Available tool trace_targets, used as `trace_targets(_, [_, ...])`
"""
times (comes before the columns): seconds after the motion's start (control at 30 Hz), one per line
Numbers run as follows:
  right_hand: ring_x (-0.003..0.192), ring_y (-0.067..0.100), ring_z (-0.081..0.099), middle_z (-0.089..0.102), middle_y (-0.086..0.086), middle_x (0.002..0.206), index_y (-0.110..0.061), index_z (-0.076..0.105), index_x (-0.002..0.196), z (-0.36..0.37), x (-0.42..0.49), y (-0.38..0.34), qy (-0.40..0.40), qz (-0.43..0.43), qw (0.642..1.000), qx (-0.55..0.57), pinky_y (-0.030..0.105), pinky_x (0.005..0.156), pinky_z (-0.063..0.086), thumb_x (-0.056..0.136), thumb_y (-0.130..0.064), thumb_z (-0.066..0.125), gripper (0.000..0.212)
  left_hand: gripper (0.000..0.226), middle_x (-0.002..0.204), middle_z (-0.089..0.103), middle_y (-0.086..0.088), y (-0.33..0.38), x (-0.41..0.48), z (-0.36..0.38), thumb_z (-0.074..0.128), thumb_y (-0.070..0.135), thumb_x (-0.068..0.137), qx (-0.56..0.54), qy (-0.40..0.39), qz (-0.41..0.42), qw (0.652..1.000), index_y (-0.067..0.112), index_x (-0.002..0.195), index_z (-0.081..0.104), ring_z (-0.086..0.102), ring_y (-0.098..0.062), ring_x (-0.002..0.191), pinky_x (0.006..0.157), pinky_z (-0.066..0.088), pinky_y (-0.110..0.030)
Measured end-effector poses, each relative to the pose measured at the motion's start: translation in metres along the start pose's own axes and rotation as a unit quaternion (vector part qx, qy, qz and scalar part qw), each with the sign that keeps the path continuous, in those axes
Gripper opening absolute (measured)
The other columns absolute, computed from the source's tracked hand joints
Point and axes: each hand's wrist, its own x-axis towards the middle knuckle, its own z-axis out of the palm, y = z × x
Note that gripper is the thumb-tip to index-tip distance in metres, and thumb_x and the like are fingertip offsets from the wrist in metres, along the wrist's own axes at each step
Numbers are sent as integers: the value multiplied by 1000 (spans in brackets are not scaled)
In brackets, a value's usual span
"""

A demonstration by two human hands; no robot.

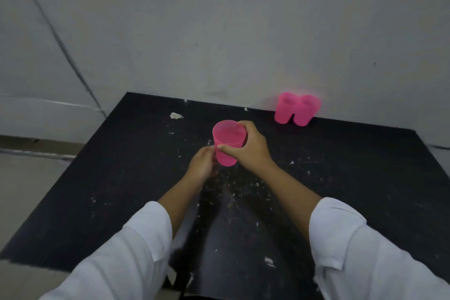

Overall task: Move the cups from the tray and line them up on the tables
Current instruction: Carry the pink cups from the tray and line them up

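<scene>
A pink plastic cup stands upright near the middle of the black table. My right hand grips it from the right, thumb across its front and fingers round the back near the rim. My left hand touches the cup's lower left side, its fingers mostly hidden behind the hand. Two more pink cups stand side by side, touching, at the table's far edge against the wall. No tray is in view.
The black tabletop is flecked with white scraps, with a larger one at the far left. A grey-white wall rises directly behind the table. The floor lies beyond the table's left edge.
</scene>
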Motion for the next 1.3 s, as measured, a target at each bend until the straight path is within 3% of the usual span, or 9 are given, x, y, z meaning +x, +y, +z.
trace_targets(0.1, [99,9,54,55,-9,111,-26,47,118,-3,30,15,33,22,999,1,14,72,41,61,-36,85,70,31,88,66,3,5,37,10,40,33,97,20,-27,-3,999,15,115,59,61,-5,71,66,47,-26])
trace_targets(0.27, [104,12,54,54,-7,115,-23,46,123,-6,78,42,92,67,994,1,22,81,44,62,-34,85,73,35,111,64,-4,16,93,30,37,37,99,47,-70,-17,996,18,122,54,60,-17,101,77,50,-29])
trace_targets(0.37, [105,14,54,56,-3,118,-22,46,124,-10,104,62,128,89,988,1,27,85,46,63,-34,84,73,37,117,60,-3,20,121,46,34,38,100,51,-108,-11,993,18,125,51,57,-15,104,79,49,-28])
trace_targets(0.5, [101,13,54,54,-7,111,-21,46,123,-17,135,84,171,103,980,-11,23,80,42,64,-36,83,71,38,123,57,0,23,153,68,31,38,101,41,-139,-1,989,21,129,49,52,-15,114,87,48,-30])
trace_targets(0.67, [100,12,53,52,-9,110,-21,42,126,-22,165,107,199,112,973,-18,23,80,43,66,-38,82,73,38,116,58,3,24,186,92,30,37,101,12,-138,20,990,21,131,47,56,-11,105,89,48,-30])
trace_targets(0.77, [104,10,50,52,-6,118,-19,41,129,-21,177,117,211,117,970,-17,23,84,42,67,-37,82,76,41,124,57,-1,20,201,103,30,37,101,5,-133,20,991,19,134,46,55,-16,113,89,48,-30])
trace_targets(1.13, [99,11,52,51,-7,110,-16,43,123,-15,194,137,258,136,956,-1,24,80,44,66,-37,82,72,39,120,56,2,10,226,118,29,36,101,-3,-124,29,992,22,134,46,54,-14,113,95,47,-32])
trace_targets(1.3, [106,16,54,55,2,116,-12,46,121,-13,197,139,283,130,949,39,30,91,47,68,-28,82,67,41,129,55,-3,13,232,123,30,35,101,-3,-116,31,993,18,134,46,53,-16,118,99,46,-35])
